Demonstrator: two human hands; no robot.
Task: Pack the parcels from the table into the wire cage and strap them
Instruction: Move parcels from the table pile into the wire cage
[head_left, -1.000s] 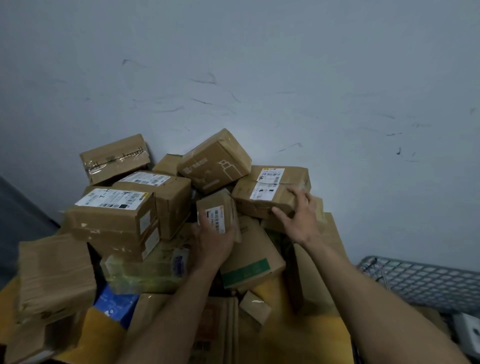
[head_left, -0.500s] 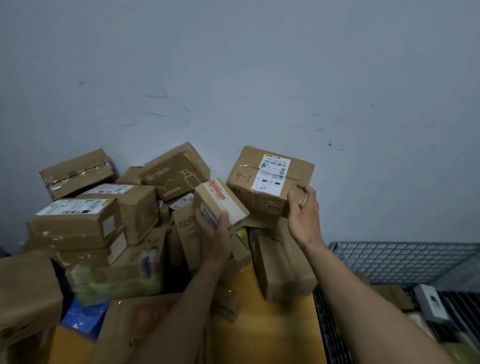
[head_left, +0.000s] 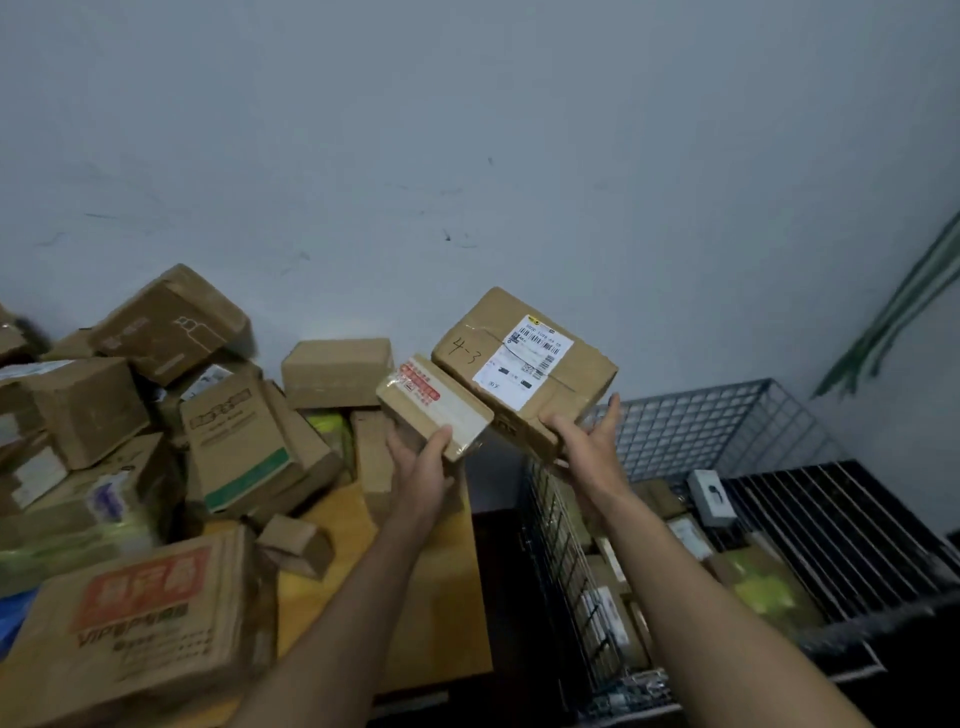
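While both forearms reach out from the lower edge, a red-printed carton (head_left: 140, 623) lies nearest on the yellow table (head_left: 431, 597), and the wire cage (head_left: 717, 421) stands just beside it on the right, parcels (head_left: 763, 587) lying in its bottom. Further out, the left hand (head_left: 423, 470) grips a small parcel (head_left: 441, 410), thumb over its near edge, fingers hidden beneath, above the table's right end. The right hand (head_left: 587, 447) cups the larger labelled parcel (head_left: 524, 358) from below, fingers spread round its lower corner, over the cage's left wall. Behind, a heap of parcels (head_left: 234, 415) leans against the grey wall (head_left: 467, 130).
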